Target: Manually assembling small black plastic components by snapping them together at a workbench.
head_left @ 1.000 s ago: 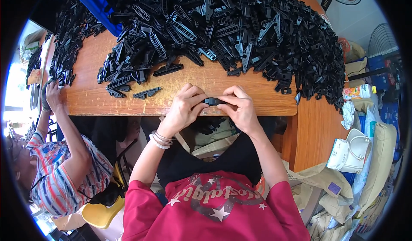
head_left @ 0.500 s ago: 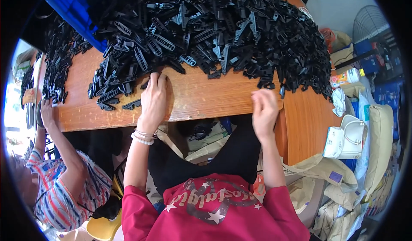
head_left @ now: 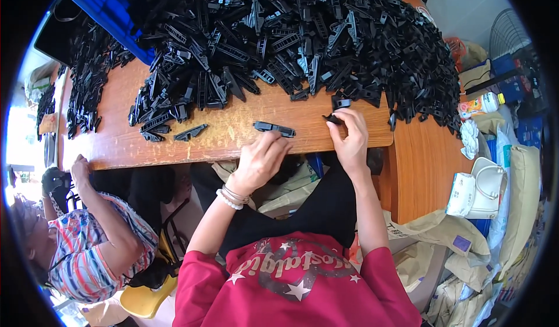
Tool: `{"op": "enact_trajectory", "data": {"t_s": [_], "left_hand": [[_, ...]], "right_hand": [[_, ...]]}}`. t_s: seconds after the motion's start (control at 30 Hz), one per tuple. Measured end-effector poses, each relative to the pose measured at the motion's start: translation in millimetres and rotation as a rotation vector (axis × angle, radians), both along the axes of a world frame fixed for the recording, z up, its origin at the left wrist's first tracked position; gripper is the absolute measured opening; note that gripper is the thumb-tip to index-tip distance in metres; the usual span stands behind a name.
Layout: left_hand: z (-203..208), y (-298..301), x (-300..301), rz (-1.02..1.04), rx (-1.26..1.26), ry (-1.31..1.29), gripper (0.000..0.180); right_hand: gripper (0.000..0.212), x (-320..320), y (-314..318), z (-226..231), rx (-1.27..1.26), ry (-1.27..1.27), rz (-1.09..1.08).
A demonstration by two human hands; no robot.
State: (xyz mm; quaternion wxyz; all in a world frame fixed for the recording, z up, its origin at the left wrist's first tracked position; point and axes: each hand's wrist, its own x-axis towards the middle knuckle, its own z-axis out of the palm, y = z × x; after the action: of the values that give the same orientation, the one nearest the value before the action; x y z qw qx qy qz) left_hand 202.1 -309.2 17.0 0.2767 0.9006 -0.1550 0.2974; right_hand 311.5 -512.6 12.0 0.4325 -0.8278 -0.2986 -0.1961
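Note:
Near the table's front edge, my left hand (head_left: 259, 163) is closed on a long black plastic part (head_left: 275, 128) with a slotted body. To its right, my right hand (head_left: 351, 141) pinches a small black plastic piece (head_left: 332, 118) between thumb and forefinger; its exact shape is too small to tell. Just beyond those fingertips lies another short black piece (head_left: 342, 102). A big heap of similar black parts (head_left: 233, 42) covers the far half of the wooden table (head_left: 227, 141). Two loose parts, one of them a long black part (head_left: 191, 132), lie left of my left hand.
A blue bin (head_left: 108, 13) tilts over the heap at the far left. Another person (head_left: 99, 245) sits at the left, beside a second spread of black parts (head_left: 87, 74). On the right are a white handbag (head_left: 484, 190), a bottle (head_left: 482, 105) and brown paper sacks (head_left: 518, 193).
My left hand has come back from the heap and rightward, with a long black part in it. My right hand has moved slightly left and now pinches a small piece. The view has shifted a little.

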Motion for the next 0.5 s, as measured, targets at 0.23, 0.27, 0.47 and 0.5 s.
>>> {"op": "enact_trajectory", "data": {"t_s": [0.23, 0.27, 0.47, 0.5], "left_hand": [[7.6, 25.7, 2.6, 0.192, -0.193, 0.199, 0.023], [9.3, 26.0, 4.1, 0.178, -0.224, 0.222, 0.022], [6.9, 31.9, 2.8, 0.132, -0.244, 0.217, 0.023], [6.5, 32.0, 2.0, 0.132, -0.246, 0.218, 0.023]], "right_hand": [[0.016, -20.4, 27.4, 8.2, 0.091, 0.306, 0.171], [0.016, -20.3, 28.5, 8.8, 0.09, 0.308, 0.177], [0.019, -8.9, 28.2, 30.0, 0.121, 1.003, 0.163], [0.019, -7.8, 25.3, 31.9, 0.119, 1.004, 0.162]]}}
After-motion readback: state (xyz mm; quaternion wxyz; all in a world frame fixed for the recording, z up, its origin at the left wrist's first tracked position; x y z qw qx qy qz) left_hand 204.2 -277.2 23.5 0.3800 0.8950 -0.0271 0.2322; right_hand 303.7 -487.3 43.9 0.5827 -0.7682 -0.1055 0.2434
